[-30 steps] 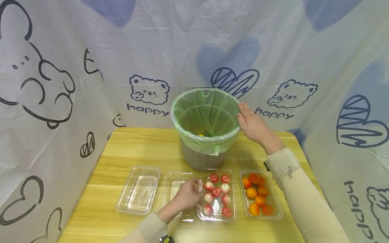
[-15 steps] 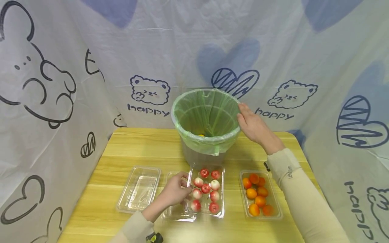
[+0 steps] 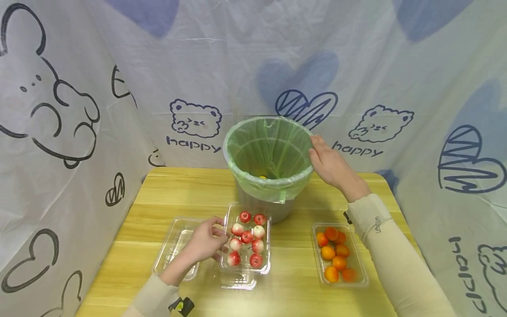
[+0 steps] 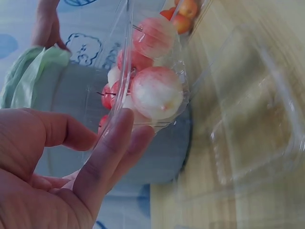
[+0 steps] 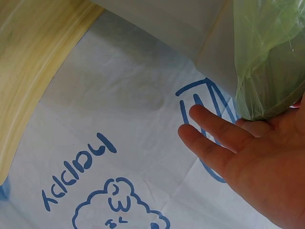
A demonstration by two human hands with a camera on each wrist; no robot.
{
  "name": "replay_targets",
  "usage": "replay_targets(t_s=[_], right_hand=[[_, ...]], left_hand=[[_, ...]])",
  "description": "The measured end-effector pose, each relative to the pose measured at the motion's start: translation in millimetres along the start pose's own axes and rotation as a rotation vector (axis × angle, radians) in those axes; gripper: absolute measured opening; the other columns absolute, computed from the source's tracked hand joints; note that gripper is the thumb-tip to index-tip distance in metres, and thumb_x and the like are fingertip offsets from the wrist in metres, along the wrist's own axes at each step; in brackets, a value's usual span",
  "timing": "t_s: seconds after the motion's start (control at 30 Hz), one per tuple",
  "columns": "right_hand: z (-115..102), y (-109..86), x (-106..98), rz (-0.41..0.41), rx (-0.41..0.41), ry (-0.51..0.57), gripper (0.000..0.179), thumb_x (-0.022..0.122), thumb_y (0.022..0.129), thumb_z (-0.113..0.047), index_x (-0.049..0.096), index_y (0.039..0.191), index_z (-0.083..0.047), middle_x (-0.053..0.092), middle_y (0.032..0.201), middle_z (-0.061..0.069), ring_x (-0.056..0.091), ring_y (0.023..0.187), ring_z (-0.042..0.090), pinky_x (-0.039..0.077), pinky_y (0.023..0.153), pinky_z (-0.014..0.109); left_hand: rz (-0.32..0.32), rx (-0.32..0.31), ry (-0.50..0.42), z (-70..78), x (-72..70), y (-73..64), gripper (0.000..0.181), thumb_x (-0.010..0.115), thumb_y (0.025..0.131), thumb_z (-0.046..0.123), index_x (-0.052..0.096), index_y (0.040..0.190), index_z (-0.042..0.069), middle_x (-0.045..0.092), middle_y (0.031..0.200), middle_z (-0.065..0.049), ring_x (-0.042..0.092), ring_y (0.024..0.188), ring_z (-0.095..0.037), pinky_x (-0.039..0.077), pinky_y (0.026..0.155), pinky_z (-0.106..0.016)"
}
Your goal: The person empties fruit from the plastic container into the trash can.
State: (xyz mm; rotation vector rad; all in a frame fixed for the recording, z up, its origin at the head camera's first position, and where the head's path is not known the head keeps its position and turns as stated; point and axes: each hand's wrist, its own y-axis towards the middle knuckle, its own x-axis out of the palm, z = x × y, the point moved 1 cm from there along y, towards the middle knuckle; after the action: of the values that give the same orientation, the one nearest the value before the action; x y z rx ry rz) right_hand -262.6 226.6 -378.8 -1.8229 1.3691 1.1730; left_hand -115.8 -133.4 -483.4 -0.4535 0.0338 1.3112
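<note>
My left hand pinches the left rim of a clear plastic tray between thumb and fingers. Several small red-and-white apples lie in it. In the left wrist view the tray tilts, raised above the table, with fingertips at its edge. A grey bin lined with a green plastic bag stands behind it. My right hand rests against the bin's right rim. In the right wrist view, its fingers stretch straight along the outside of the bagged rim.
An empty clear tray sits at the left, partly behind my left arm. Another clear tray lies under the raised one. To the right is a tray of several oranges. Something yellow shows inside the bin. Printed curtains surround the wooden table.
My left hand has carried the tray of apples leftward from beside the oranges, over the empty middle tray. My right hand has stayed at the bin's rim.
</note>
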Motion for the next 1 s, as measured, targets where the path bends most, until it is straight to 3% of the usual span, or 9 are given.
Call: replay_targets(t_s=[0.37, 0.53, 0.7, 1.0], right_hand=[[2.6, 0.5, 1.9, 0.018, 0.001, 0.010, 0.065, 0.022, 0.114, -0.035, 0.013, 0.167, 0.000, 0.007, 0.176, 0.019, 0.009, 0.164, 0.039, 0.011, 0.137, 0.052], [2.4, -0.3, 1.8, 0.012, 0.011, 0.013, 0.065, 0.022, 0.114, -0.036, 0.012, 0.168, 0.000, 0.006, 0.176, 0.018, 0.008, 0.165, 0.039, 0.010, 0.137, 0.052], [1.7, -1.6, 1.8, 0.001, 0.018, 0.014, 0.065, 0.021, 0.114, -0.037, 0.011, 0.168, -0.001, 0.005, 0.176, 0.018, 0.008, 0.164, 0.040, 0.009, 0.137, 0.053], [1.3, -0.3, 2.5, 0.006, 0.012, 0.015, 0.065, 0.020, 0.114, -0.037, 0.011, 0.168, -0.001, 0.005, 0.176, 0.019, 0.008, 0.165, 0.039, 0.009, 0.137, 0.052]], left_hand=[[0.044, 0.006, 0.033, 9.8, -37.1, -8.6, 0.041, 0.061, 0.096, -0.004, 0.051, 0.136, -0.005, 0.072, 0.110, -0.025, 0.075, 0.070, -0.024, 0.066, 0.052, -0.039], [0.083, -0.003, 0.030, 13.0, -53.6, -10.6, 0.044, 0.059, 0.096, -0.004, 0.048, 0.138, -0.005, 0.071, 0.115, -0.029, 0.077, 0.074, -0.028, 0.066, 0.053, -0.039], [0.111, 0.015, 0.038, 18.7, -69.7, -10.4, 0.044, 0.059, 0.098, -0.001, 0.045, 0.140, -0.006, 0.070, 0.116, -0.032, 0.078, 0.077, -0.031, 0.066, 0.054, -0.040], [0.183, 0.032, 0.041, 31.7, -98.3, -5.4, 0.043, 0.060, 0.101, 0.002, 0.043, 0.140, -0.007, 0.070, 0.117, -0.031, 0.078, 0.076, -0.023, 0.067, 0.058, -0.038]])
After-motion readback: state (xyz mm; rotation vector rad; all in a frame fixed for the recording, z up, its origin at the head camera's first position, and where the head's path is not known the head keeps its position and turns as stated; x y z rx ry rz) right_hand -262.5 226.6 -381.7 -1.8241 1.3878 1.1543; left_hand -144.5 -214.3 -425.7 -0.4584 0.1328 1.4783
